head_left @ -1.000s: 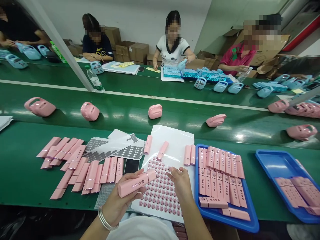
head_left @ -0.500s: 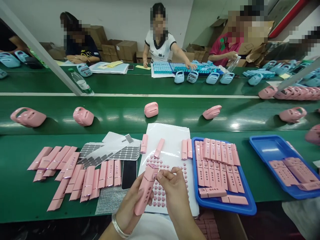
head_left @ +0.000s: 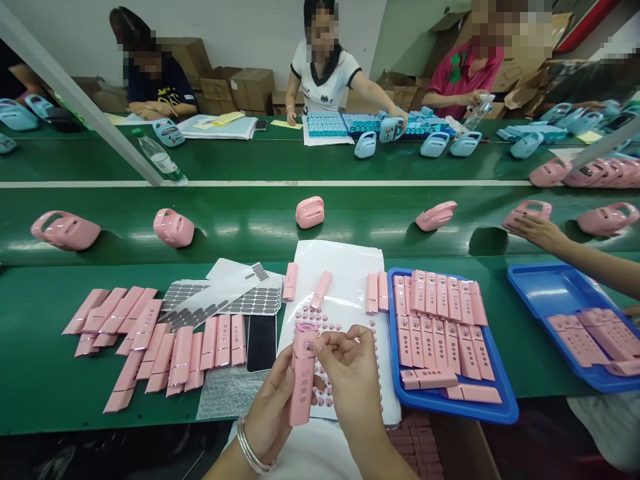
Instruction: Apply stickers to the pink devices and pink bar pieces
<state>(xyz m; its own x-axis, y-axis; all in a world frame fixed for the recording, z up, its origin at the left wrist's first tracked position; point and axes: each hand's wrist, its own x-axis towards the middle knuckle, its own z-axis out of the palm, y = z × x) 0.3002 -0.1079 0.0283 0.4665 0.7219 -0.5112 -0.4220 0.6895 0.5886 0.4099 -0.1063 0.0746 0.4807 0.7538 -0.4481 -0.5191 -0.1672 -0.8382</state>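
Note:
My left hand (head_left: 273, 407) is wrapped round a long pink plastic panel (head_left: 301, 373), held almost upright over the white sticker sheet (head_left: 345, 280). My right hand (head_left: 350, 373) is pinched at the panel's top end, thumb and forefinger pressed together on its face; what they pinch is too small to make out. The sheet carries rows of small round pink stickers (head_left: 320, 393). A silver bangle sits on my left wrist.
Loose pink panels (head_left: 150, 333) fan out at left beside grey sticker sheets (head_left: 225, 300). A blue tray (head_left: 505, 413) of panels is at right, a second blue tray (head_left: 530, 280) farther right. Pink housings (head_left: 310, 211) ride the belt. A neighbour's hand (head_left: 537, 230) reaches one; several people work opposite.
My left hand turned the panel from lying sideways to nearly upright. My right hand left the sticker sheet and came to pinch at the panel's top. A neighbour's arm entered at right.

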